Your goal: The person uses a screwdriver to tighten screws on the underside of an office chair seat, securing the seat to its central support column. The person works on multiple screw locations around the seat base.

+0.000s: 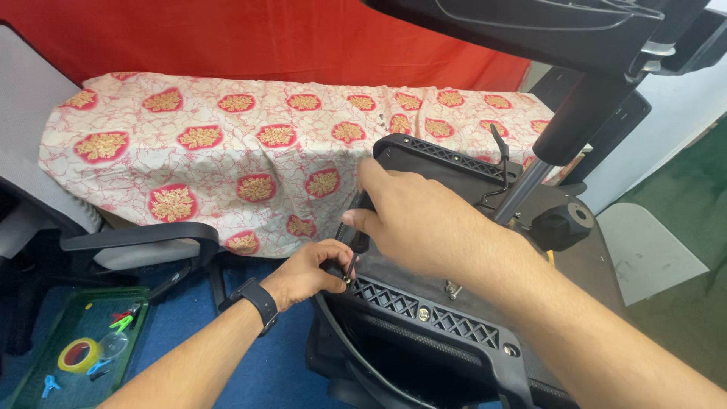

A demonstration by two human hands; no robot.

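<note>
An upturned black office chair seat [424, 310] with its ribbed underside plate lies in front of me. My right hand [413, 220] reaches over the plate's left edge, fingers closed on a small dark tool or part at the corner; what it is cannot be told. My left hand [314, 269], with a black wristwatch, pinches a small metal fastener at that same corner, just below the right hand. A bolt [453, 288] stands up from the plate near the right wrist.
A green tray [34, 375] with a yellow tape roll [77, 354] and small tools sits on the blue floor at lower left. A patterned cloth [250, 144] covers a surface behind. Another chair's armrest [140, 236] is at left; a gas-lift column [560, 136] and a black chair base [530, 26] overhead rise at right.
</note>
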